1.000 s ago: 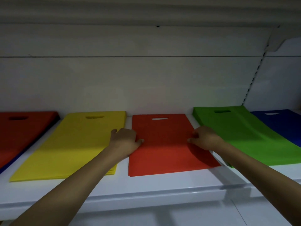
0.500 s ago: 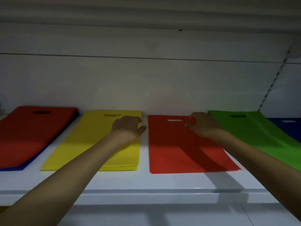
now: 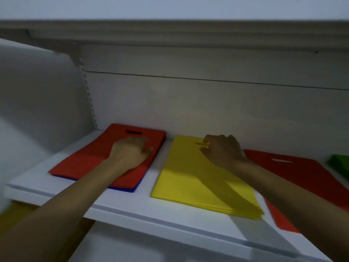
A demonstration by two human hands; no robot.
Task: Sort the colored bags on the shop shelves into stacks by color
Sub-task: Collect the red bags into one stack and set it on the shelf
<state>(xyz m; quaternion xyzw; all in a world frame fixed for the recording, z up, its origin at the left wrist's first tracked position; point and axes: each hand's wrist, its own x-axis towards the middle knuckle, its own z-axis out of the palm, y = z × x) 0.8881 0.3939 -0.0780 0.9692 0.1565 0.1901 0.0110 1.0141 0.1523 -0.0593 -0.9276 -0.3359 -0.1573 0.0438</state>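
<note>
A red bag stack [image 3: 88,163] lies at the left end of the white shelf [image 3: 151,212], with a blue bag [image 3: 125,189] showing under its front edge. My left hand [image 3: 130,154] rests on the red stack just below its handle slot, fingers fairly straight. To its right lies a yellow bag stack [image 3: 188,184]. My right hand [image 3: 222,152] hovers over the yellow stack's handle slot with loosely curled fingers and holds nothing that I can see. A single red bag [image 3: 306,176] lies right of the yellow stack, partly under my right forearm.
A corner of a green bag stack [image 3: 340,165] shows at the right edge. A white side panel [image 3: 37,110] with a slotted upright closes the shelf's left end. The back wall stands close behind the bags. Another shelf runs overhead.
The view has swung left. Both hands left the single red bag: my left hand moved from the yellow stack's edge onto the left red stack, my right hand over the yellow stack.
</note>
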